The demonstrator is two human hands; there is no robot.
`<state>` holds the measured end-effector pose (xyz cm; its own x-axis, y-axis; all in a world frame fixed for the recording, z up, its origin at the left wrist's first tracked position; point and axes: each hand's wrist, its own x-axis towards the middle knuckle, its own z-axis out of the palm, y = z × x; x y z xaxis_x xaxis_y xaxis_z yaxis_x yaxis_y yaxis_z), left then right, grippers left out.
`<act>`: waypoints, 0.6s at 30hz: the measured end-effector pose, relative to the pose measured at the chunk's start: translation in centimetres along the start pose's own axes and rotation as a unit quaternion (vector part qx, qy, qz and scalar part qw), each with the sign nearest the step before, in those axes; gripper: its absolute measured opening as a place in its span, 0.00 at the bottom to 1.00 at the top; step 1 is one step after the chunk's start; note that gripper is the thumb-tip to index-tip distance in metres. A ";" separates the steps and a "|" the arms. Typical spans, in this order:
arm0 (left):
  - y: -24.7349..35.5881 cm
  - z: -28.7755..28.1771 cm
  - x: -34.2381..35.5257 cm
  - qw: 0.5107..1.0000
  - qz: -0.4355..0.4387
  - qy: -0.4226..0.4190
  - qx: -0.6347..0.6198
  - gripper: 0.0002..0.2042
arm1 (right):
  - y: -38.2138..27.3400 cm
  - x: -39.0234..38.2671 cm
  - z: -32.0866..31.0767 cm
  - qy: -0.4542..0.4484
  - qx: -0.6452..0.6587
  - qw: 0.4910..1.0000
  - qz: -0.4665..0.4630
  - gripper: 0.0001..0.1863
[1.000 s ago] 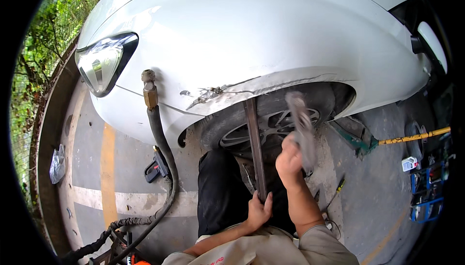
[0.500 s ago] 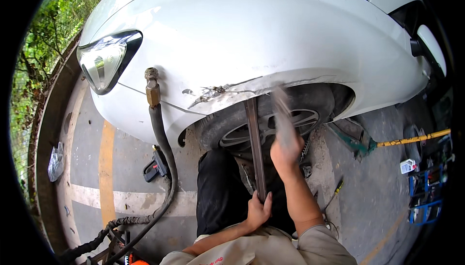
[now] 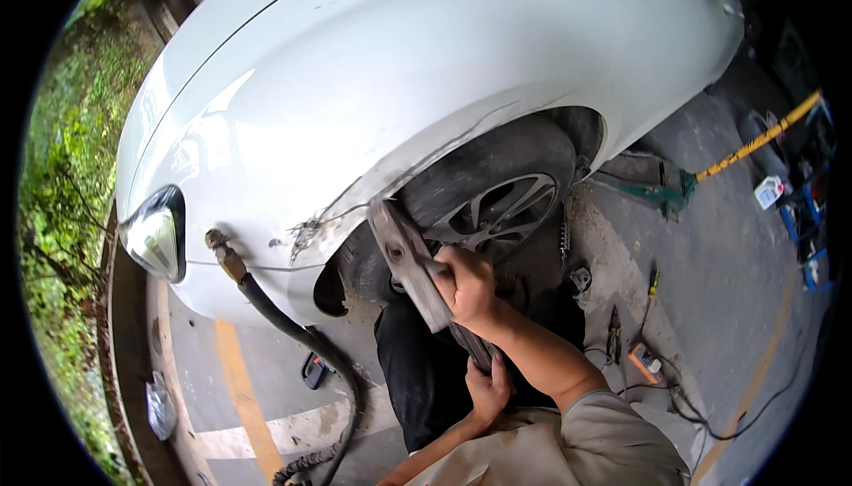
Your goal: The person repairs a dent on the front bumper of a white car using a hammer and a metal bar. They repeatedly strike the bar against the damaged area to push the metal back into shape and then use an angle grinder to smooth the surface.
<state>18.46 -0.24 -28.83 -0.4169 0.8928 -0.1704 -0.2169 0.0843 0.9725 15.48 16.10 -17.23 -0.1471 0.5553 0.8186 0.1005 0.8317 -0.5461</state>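
My right hand (image 3: 469,286) is closed around a worn, greyish wooden block (image 3: 413,260), long and flat-sided. The block's upper end is at the lower edge of the white fender (image 3: 426,69), by the wheel arch. Beneath it runs a long dark bar (image 3: 472,345); my left hand (image 3: 488,388) grips the bar's near end. The block hides the bar's upper part, so whether it touches the fender cannot be seen. Along the arch the fender is scraped and creased, with a rough damaged patch (image 3: 306,236) at its front. The tyre (image 3: 497,162) sits inside the arch.
A thick black hose (image 3: 280,316) ends in a brass fitting at the bumper. A green jack (image 3: 657,191) with a yellow handle (image 3: 759,146) stands right of the wheel. On the floor lie pliers (image 3: 614,337), a screwdriver (image 3: 653,284) and an orange meter (image 3: 645,362) with cables.
The block in my right hand has gone from a blurred swing right of the bar to lying over it. My view has turned and shifted, showing more floor at the right.
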 end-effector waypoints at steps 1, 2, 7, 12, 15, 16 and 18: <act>0.1 0.0 0.1 1.000 0.001 0.001 0.007 0.11 | 0.7 -0.2 -0.3 0.007 -0.022 1.000 0.021 0.15; 0.0 0.2 0.1 1.000 0.000 0.000 -0.002 0.11 | 1.5 -0.3 -0.5 0.009 -0.043 0.998 0.039 0.14; 0.3 0.4 0.0 1.000 -0.009 0.002 -0.026 0.12 | 1.7 -0.1 -1.8 0.081 -0.024 0.992 0.095 0.11; -0.3 -0.1 -0.6 1.000 -0.006 0.023 0.003 0.11 | 1.9 0.0 -2.2 0.045 -0.058 0.995 0.068 0.09; 0.2 -1.3 -0.9 0.999 -0.020 0.024 -0.009 0.10 | 3.4 -1.5 -2.1 0.034 0.000 0.991 0.131 0.09; 0.2 -1.7 -1.4 0.999 -0.024 0.039 -0.001 0.10 | 3.1 -2.2 -2.3 0.034 0.030 0.984 0.170 0.10; -0.2 -2.5 -2.4 0.998 -0.028 0.050 0.017 0.11 | 4.8 -4.7 -2.5 0.059 0.067 0.981 0.174 0.12</act>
<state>17.25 -3.55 -28.99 -0.4914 0.8379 -0.2376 -0.2128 0.1490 0.9657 19.16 17.45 -23.24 -0.0105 0.8086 0.5883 -0.0068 0.5883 -0.8086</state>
